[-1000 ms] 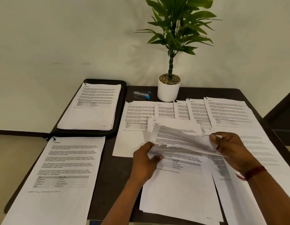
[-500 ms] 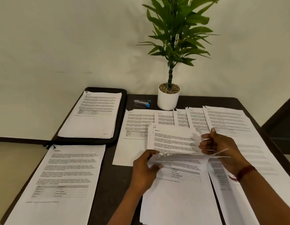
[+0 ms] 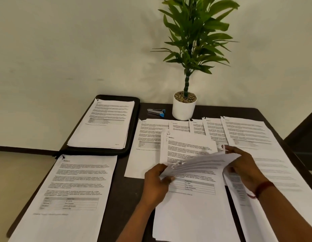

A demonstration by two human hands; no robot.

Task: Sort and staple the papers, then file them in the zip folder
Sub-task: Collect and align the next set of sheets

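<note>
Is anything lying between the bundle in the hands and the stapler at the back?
Yes. The bundle, held by the left hand and right hand, sits near the table's front. Overlapping papers lie between it and the stapler. They lie flat; the white plant pot stands just beside the stapler.

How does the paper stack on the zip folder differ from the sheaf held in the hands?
The stack on the zip folder lies flat and squared; the held sheaf is lifted, bowed and fanned. No hand touches the folder stack; the left hand and right hand grip the sheaf's ends. Both are white printed pages.
</note>
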